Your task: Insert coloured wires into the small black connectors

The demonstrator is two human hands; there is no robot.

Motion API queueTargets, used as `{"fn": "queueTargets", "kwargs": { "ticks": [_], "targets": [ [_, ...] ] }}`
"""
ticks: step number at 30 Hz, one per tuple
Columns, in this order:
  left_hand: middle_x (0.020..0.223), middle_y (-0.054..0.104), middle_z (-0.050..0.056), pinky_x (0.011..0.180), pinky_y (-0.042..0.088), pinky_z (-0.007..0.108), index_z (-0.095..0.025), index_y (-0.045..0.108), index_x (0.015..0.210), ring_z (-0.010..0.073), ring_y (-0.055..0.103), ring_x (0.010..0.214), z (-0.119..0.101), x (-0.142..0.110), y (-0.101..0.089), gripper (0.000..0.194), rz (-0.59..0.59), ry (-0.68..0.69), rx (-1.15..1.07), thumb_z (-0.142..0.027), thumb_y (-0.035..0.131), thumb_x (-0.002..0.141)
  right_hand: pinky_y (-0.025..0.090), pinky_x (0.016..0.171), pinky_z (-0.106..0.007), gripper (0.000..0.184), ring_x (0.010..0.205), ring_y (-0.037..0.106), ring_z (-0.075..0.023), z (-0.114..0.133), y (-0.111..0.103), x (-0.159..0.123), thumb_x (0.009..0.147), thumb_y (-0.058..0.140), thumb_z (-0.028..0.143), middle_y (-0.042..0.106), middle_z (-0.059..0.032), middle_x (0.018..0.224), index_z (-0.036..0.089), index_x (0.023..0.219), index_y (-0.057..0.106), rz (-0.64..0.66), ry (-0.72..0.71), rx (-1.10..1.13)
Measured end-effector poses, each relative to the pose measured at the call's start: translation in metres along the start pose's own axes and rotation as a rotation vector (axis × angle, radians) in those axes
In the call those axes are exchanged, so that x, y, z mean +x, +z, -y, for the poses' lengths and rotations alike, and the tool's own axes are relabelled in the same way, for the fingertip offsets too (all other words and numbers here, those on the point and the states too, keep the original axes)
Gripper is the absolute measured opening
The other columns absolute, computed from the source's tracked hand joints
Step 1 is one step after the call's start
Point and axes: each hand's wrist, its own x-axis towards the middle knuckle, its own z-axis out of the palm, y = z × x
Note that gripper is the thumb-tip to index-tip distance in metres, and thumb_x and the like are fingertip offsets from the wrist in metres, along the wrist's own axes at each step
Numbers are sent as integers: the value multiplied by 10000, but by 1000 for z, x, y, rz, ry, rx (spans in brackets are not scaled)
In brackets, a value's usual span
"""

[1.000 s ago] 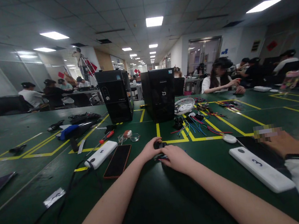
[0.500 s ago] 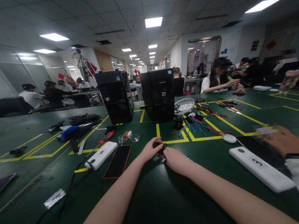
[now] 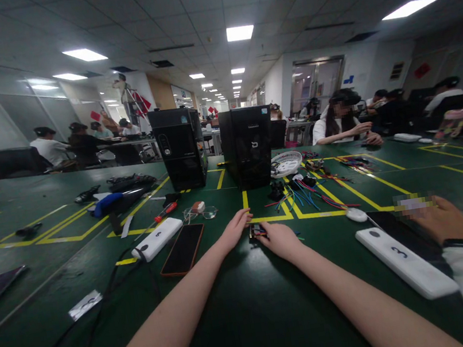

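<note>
My right hand (image 3: 279,239) is closed on a small black part with coloured wires (image 3: 257,231), just above or on the green table. The part's exact kind is too small to make out, and the fingers cover some of it. Thin wire ends stick out on the right side of that hand. My left hand (image 3: 235,230) is beside the part on its left, fingers stretched forward, with nothing visible in it. Similar black pieces with red and blue wires (image 3: 303,190) lie beyond my right hand.
Two black computer towers (image 3: 248,147) stand ahead, a white basket (image 3: 286,163) beside them. On the left lie a phone (image 3: 182,250), a white power bank (image 3: 158,239), glasses (image 3: 209,213) and a red screwdriver (image 3: 166,211). A co-worker's hand (image 3: 456,218) rests at right near another white power bank (image 3: 405,260).
Both hands were together around the black part. My left hand has come off it and its fingers have straightened; my right hand has turned the part so more of it shows.
</note>
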Motion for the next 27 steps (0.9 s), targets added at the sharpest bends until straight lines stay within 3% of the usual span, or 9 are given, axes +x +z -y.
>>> {"fn": "queueTargets", "kwargs": {
  "ticks": [2, 5, 8, 14, 20, 27],
  "targets": [
    [1187, 530, 120, 895, 437, 311, -159, 419, 1222, 176, 508, 1103, 0, 0, -1, 375, -32, -7, 17, -344, 299, 919, 426, 668, -305, 337, 805, 618, -232, -4, -3, 2, 827, 425, 444, 646, -113, 861, 168, 986, 537, 15, 64, -16],
    [1168, 551, 106, 918, 421, 329, -176, 432, 1217, 176, 514, 1097, 1, 1, -2, 376, -20, -13, 72, -366, 317, 914, 438, 675, -332, 357, 822, 619, -250, -20, -11, 7, 795, 469, 452, 640, -133, 870, 150, 970, 546, 55, 267, -61],
    [1140, 577, 91, 951, 391, 348, -188, 453, 1206, 179, 518, 1096, 0, 0, -4, 377, 24, -21, 129, -384, 342, 904, 447, 697, -359, 421, 874, 611, -261, -49, -20, 8, 785, 465, 482, 632, -159, 922, 135, 1007, 554, 125, 523, -60],
    [1118, 589, 89, 953, 396, 339, -170, 489, 1170, 172, 537, 1061, -9, -2, -4, 341, 45, -28, 184, -320, 439, 868, 446, 756, -381, 481, 987, 569, -284, -111, -39, -1, 770, 472, 470, 588, -202, 1076, 101, 1054, 591, 213, 863, -18],
    [1073, 606, 97, 917, 432, 322, -137, 576, 1043, 163, 569, 985, -14, -2, 2, 249, 55, -13, 195, -164, 523, 801, 447, 785, -377, 469, 1036, 540, -284, -137, -42, -9, 760, 475, 444, 558, -186, 1151, 121, 1067, 618, 249, 915, 11],
    [1055, 614, 78, 899, 439, 316, -161, 614, 999, 179, 569, 994, -17, -5, -1, 228, 77, -22, 291, -215, 517, 800, 450, 760, -383, 542, 1004, 552, -299, -149, -40, -11, 753, 454, 525, 573, -199, 1114, 107, 1056, 619, 203, 945, 13]
  ]
}}
